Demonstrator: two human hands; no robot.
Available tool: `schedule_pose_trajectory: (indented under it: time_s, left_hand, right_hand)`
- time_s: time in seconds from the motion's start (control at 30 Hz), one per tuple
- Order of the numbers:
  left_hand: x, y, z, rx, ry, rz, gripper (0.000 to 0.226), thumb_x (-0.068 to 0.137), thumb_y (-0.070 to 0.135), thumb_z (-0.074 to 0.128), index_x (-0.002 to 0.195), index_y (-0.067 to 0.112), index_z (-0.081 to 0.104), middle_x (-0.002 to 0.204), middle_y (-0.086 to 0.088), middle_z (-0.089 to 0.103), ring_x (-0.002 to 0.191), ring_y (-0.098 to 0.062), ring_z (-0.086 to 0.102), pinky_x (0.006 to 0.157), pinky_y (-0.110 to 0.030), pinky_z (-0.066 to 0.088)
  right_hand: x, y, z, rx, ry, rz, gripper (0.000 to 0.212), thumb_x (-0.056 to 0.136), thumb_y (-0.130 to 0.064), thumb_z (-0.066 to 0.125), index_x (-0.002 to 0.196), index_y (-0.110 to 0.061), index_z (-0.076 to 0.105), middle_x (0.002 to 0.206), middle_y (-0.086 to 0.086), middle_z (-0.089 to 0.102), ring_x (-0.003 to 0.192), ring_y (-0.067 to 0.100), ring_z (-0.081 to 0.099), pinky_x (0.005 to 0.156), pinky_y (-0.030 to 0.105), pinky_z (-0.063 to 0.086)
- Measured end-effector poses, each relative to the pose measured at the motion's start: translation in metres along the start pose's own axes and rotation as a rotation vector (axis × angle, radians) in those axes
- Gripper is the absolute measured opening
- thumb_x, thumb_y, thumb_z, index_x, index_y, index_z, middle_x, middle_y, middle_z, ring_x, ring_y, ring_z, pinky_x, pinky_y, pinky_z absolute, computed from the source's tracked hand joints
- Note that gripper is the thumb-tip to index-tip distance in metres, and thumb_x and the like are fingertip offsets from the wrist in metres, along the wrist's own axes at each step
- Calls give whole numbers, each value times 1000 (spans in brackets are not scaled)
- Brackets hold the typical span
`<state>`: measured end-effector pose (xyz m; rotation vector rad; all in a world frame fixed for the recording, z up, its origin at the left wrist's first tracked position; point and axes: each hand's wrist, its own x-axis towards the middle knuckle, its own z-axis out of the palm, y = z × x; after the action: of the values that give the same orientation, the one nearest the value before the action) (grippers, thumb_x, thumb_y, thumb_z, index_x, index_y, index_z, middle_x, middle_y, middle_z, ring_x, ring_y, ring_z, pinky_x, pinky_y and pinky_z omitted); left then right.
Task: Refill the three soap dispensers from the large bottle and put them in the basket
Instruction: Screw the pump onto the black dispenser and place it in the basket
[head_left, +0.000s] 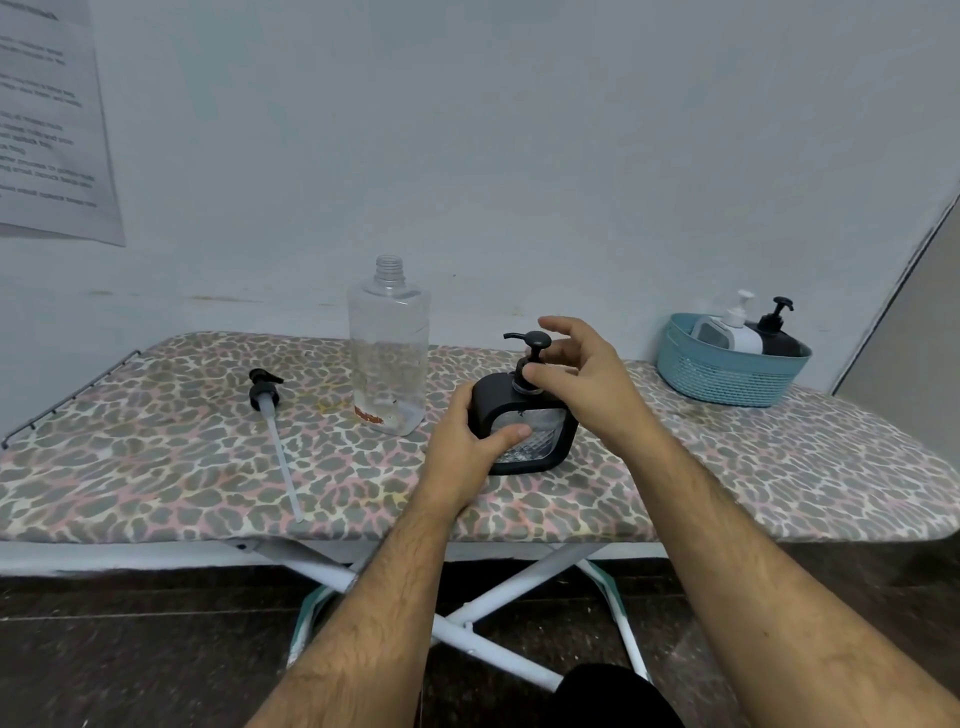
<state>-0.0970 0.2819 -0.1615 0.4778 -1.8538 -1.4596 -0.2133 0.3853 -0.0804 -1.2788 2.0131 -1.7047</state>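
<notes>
1. Near the front middle of the ironing board (156, 467), one black soap dispenser (524, 426) with a clear, textured front panel, upright, black pump head (530, 343) seated on its neck.
2. Gripped low on its left side by the left hand (467, 436), thumb laid across the clear panel, fingers curled round the body.
3. Pinched at the pump collar by the right hand (576, 374): thumb and forefinger closed on the neck just under the pump head, remaining fingers spread loosely above.
4. Just behind and left of it, one large clear bottle (389, 353), upright, uncapped, nearly empty, only a little liquid at the bottom.
5. Further left, lying flat on the leopard-print cover, one loose black pump (266, 392) with its long clear dip tube pointing toward the front edge.
6. At the far right end of the board, one teal basket (727, 374) holding two dispensers: one white dispenser (735, 332) and one black dispenser (776, 332), side by side, both with pumps on.
7. Counted altogether: three dispensers, one large bottle, one loose pump, one basket.
8. On the wall at upper left, one printed paper sheet (52, 114), text too blurred to read.
</notes>
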Motion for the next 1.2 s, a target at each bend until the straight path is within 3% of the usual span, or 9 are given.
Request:
schedule_pose_trajectory:
  time_s: [0.1,0.23,0.4,0.57,0.7,0.83,1.0,1.1,1.2]
  left_hand:
    - [0,0,0,-5,0,-2,55,78,29,83,122,34,50,110,15,66,101,-1,64,94,-34,53]
    - [-1,1,0,-13,1,-1,58,77,29,83,126,30,51,111,15,67,101,-1,64,93,-32,53]
    - [0,0,0,-11,0,-4,57,78,29,83,125,31,51,112,14,66,103,-3,64,95,-35,53]
    - [-1,-2,0,-7,4,-5,58,77,30,83,126,29,52,112,13,67,102,-3,65,95,-36,53]
    - [1,-2,0,3,1,-7,60,76,34,83,128,31,52,113,13,67,104,-4,64,95,-37,53]
    - [1,2,-1,4,0,0,58,77,31,83,126,32,51,113,13,66,102,-2,64,93,-32,53]
    - [-1,1,1,-3,2,-12,58,77,29,83,126,32,51,113,12,67,102,-3,64,93,-32,53]
    - [-1,1,1,-11,3,-15,56,77,28,83,124,32,51,112,11,67,101,-4,65,93,-34,54]
    - [-1,1,0,-3,2,-12,55,78,28,82,122,34,51,111,12,67,101,-3,65,93,-33,54]
  right_hand:
    - [0,0,-1,57,1,-21,49,84,-8,66,129,-23,54,97,-3,76,101,12,70,91,34,53]
    - [1,2,-1,11,24,-10,54,82,-10,78,131,-18,56,83,-10,66,82,6,66,85,32,53]
    - [1,0,-3,54,-32,6,53,87,-2,68,133,-23,52,105,-1,73,109,12,66,94,36,52]
    - [-1,2,-1,34,40,4,64,78,-9,82,134,-19,53,82,-9,70,87,7,69,91,36,55]
    - [-2,2,-3,94,7,28,78,82,-11,78,146,-28,37,107,0,72,110,13,66,99,37,51]
    - [0,1,1,56,53,16,85,77,-9,82,147,-26,37,102,6,70,103,19,69,100,42,52]
    - [1,3,2,83,-13,63,93,72,-24,79,148,-40,28,118,10,67,113,21,65,103,45,50]
    - [0,2,1,149,-31,44,83,85,0,69,152,-27,26,104,6,73,106,18,69,102,42,51]
    - [-1,2,3,83,5,47,89,79,-6,80,150,-28,31,101,5,66,101,14,66,102,41,51]
